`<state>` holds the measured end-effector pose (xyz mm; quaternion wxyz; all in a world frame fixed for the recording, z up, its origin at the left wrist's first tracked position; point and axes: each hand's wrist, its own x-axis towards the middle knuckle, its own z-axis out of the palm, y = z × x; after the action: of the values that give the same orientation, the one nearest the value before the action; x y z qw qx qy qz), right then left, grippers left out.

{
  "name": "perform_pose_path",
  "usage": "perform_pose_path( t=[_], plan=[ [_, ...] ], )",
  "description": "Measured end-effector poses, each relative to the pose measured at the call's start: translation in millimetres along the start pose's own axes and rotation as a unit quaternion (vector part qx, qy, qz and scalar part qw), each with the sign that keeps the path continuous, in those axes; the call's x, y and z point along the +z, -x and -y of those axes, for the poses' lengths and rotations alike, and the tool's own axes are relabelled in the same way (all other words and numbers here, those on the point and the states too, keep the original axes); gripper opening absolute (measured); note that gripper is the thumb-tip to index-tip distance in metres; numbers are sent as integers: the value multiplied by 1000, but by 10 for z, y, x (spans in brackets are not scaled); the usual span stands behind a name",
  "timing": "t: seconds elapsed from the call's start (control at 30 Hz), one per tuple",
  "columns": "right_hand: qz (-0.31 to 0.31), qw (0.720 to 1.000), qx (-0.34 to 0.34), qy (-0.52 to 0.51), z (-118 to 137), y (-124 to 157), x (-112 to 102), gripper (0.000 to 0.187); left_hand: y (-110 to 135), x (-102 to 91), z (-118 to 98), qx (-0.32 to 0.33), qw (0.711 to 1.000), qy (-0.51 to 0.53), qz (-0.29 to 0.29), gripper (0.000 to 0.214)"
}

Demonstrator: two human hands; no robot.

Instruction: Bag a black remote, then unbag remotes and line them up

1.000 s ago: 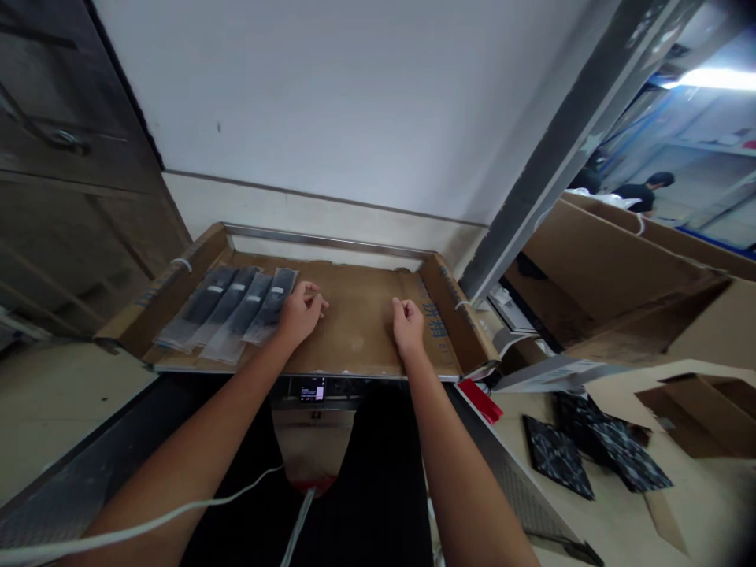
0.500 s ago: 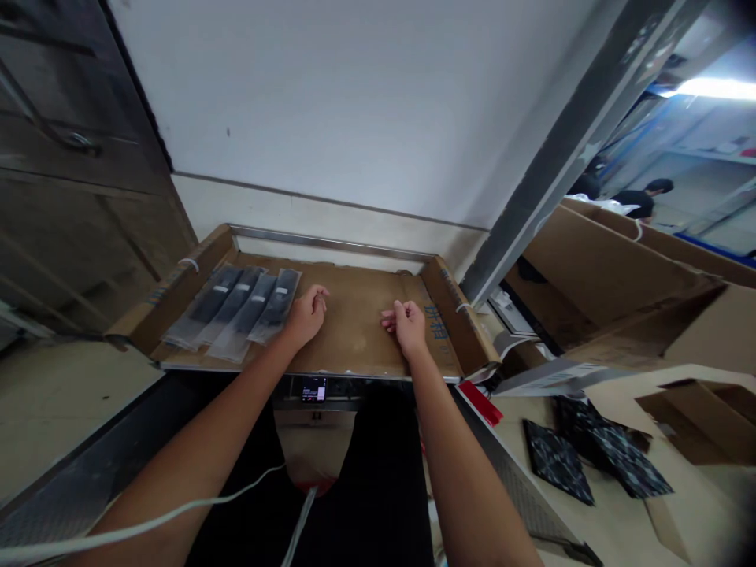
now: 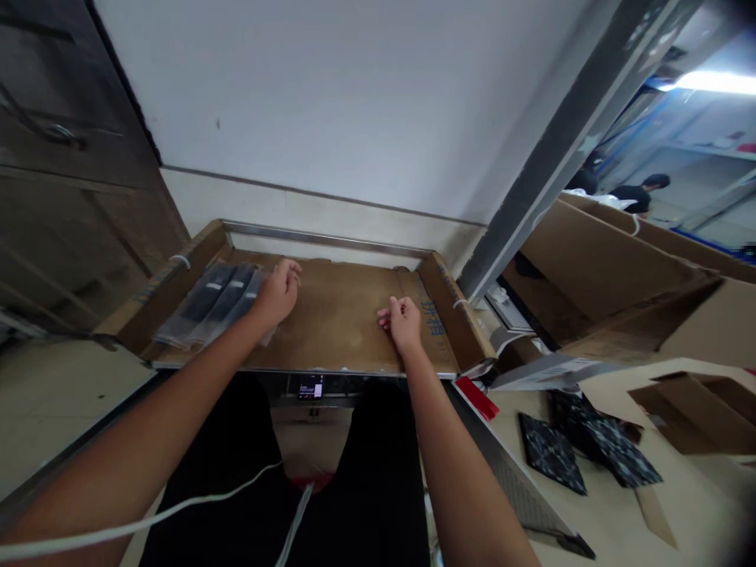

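Note:
A shallow cardboard tray (image 3: 454,323) lies in front of me on a metal-edged bench. Several clear plastic bags holding dark strips (image 3: 209,303) lie side by side in its left half. My left hand (image 3: 277,293) rests on the rightmost bags, fingers curled over them, and hides part of them. My right hand (image 3: 403,321) hovers over the bare cardboard at the tray's right, its fingers loosely curled with nothing seen in them.
A white cable (image 3: 177,508) runs across my lap. Dark patterned squares (image 3: 552,453) lie on the table to the right, beside open cardboard boxes (image 3: 620,276). A small lit display (image 3: 311,387) sits under the tray's front edge. Another person (image 3: 641,193) is far right.
My left hand has moved left from the bare cardboard onto the rightmost bags. My right hand stays almost where it was.

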<state>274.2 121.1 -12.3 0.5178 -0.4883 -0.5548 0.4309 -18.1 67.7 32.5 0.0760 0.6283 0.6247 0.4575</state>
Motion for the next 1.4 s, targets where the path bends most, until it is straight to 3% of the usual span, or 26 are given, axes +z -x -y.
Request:
perform_pose_path(
  t=[0.1,0.2,0.33,0.47,0.6,0.77,0.97,1.03,1.13,1.27,1.4],
  plan=[
    [-3,1000,0,6,3,-1,5,37,-98,-147,44,-36,996,-76,-7,24],
    [-5,1000,6,3,2,-2,5,38,-47,-189,100,-76,980,-186,-6,26],
    [-5,1000,10,10,0,-6,-1,37,168,-89,123,-112,944,-310,23,43],
    [-4,1000,11,18,-1,-12,-6,35,240,39,21,-112,931,-345,33,51],
    [-6,1000,9,21,-23,-18,-4,35,124,140,-123,-146,934,-313,92,54],
    [3,999,16,35,-38,-28,-8,35,27,332,-256,-140,934,-261,197,56],
    [47,990,-46,128,92,15,29,44,21,472,-508,-117,949,-172,236,55],
    [81,991,-33,96,173,57,84,47,40,465,-643,-113,952,-97,269,49],
    [133,990,41,-3,326,135,182,47,105,431,-829,-107,940,9,324,33],
    [113,990,59,-58,584,202,240,49,193,376,-945,-62,947,80,306,31],
    [133,991,16,10,827,178,219,51,157,339,-942,-19,957,119,263,32]
  ],
)
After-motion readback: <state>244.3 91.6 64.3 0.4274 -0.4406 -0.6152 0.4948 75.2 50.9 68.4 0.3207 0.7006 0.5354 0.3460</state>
